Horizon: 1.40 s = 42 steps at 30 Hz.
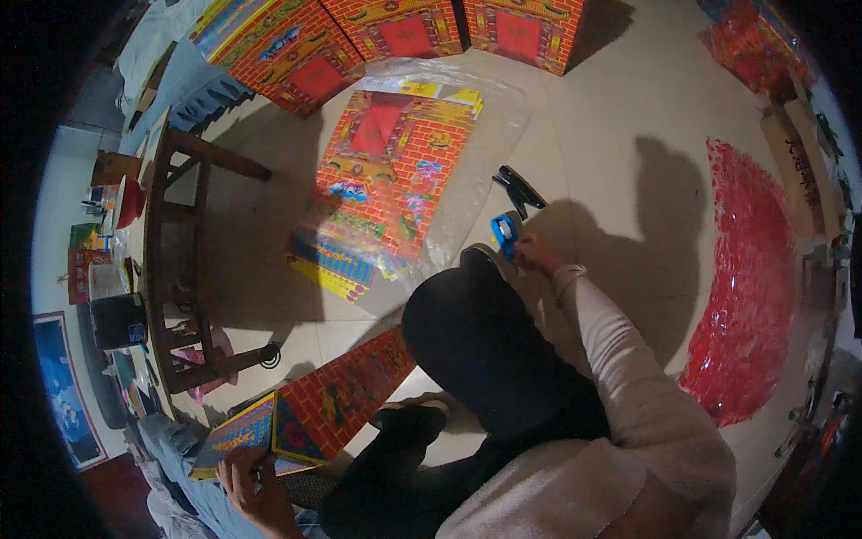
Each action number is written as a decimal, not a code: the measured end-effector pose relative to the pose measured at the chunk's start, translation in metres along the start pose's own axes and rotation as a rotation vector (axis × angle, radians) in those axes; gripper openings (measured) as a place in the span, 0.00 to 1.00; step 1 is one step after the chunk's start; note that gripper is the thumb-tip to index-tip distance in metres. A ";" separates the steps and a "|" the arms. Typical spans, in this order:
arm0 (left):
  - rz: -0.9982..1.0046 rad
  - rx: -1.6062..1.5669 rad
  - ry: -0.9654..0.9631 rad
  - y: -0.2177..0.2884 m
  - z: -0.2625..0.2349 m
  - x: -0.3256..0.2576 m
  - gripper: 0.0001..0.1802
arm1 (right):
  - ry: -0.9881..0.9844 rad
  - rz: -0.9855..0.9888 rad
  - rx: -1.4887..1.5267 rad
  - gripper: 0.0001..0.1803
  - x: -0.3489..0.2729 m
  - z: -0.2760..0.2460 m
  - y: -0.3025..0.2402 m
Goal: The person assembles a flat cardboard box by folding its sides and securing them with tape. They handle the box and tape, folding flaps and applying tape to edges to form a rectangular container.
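My right hand (537,254) reaches out over my dark-clad knee to the floor and closes on a small blue tape dispenser (504,231). Just beyond the dispenser lies a black stapler (519,189). My left hand (250,482) is low at the left and grips the near edge of a folded printed cardboard panel (346,395) with a red brick pattern and a yellow-blue end. The panel slants up from that hand toward my knee.
A stack of flat printed cardboard sheets (386,180) lies on clear plastic film (489,135) ahead. Assembled paper houses (404,31) line the far side. A wooden table (175,260) stands at the left. Red sheets (750,296) fan out at the right.
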State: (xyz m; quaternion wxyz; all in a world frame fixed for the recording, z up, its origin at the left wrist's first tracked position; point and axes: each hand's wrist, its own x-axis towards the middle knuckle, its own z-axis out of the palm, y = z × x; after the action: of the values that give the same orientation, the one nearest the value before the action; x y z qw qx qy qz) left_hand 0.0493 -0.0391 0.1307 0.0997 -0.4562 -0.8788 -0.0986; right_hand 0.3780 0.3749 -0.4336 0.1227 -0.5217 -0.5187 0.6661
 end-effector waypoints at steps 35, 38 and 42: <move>-0.007 0.043 0.004 0.010 -0.007 -0.002 0.12 | 0.128 0.145 0.241 0.17 -0.049 0.041 0.008; -0.001 0.002 0.044 0.016 -0.002 0.003 0.11 | 0.140 0.058 0.021 0.15 -0.025 0.051 0.032; 0.136 0.091 0.070 0.020 -0.004 0.015 0.12 | 0.085 -0.166 -0.171 0.12 -0.012 0.048 0.028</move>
State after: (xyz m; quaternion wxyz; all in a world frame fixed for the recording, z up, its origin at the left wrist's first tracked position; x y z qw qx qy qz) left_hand 0.0581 -0.0174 0.1402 0.1574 -0.5061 -0.8453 -0.0675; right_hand 0.3544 0.3275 -0.4542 0.1540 -0.5132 -0.6095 0.5843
